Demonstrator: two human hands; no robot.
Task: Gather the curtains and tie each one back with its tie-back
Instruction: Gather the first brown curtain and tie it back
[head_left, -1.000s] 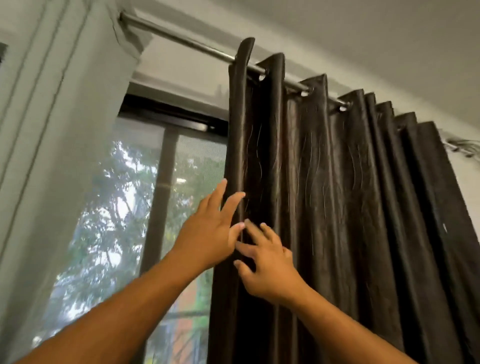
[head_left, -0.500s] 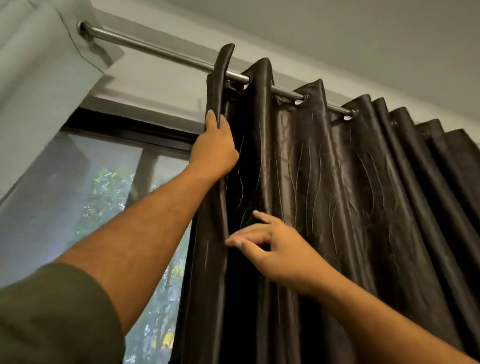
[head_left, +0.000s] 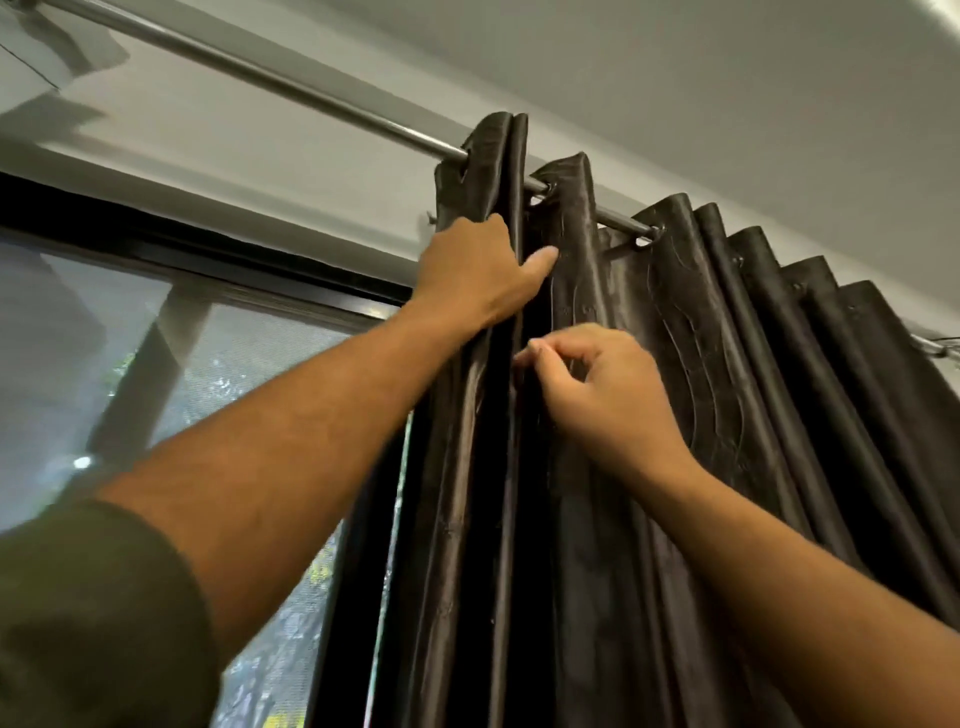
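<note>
- Plainly, the task was at an early stage: the curtain (head_left: 675, 415) hung from the rod (head_left: 291, 88) in loose pleats, bunched at the right of the window (head_left: 182, 389), and no tie-back showed anywhere in view.
- The left hand (head_left: 478, 275) gripped the curtain's leading edge just under the rod, fingers wrapped round the outermost fold and thumb pressed against the next pleat.
- The right hand (head_left: 597, 395) sat lower, just beside that same edge, its fingers curled and pinching a narrow fold of fabric.
- Gathering looked under way, not finished: the first two pleats stood close together by the left hand, while the pleats further right were spread along the rod.
- What remained, as I judged it: pushing the folds tighter, finding the tie-back, wrapping and fastening it, then doing the same for any other curtain; whether another dark curtain existed could not be told.
- The fabric was dark, glossy and satin-like with faint wavy lines, hung by eyelets; it would likely slip easily along the metal rod.
- A pale sheer (head_left: 36, 62) showed at the upper left corner.
- Behind, a dark-framed window with a mesh screen gave onto blurred greenery; the wall and ceiling (head_left: 727, 78) were plain and pale.
- A dark green sleeve (head_left: 93, 623) covered the left upper arm.
</note>
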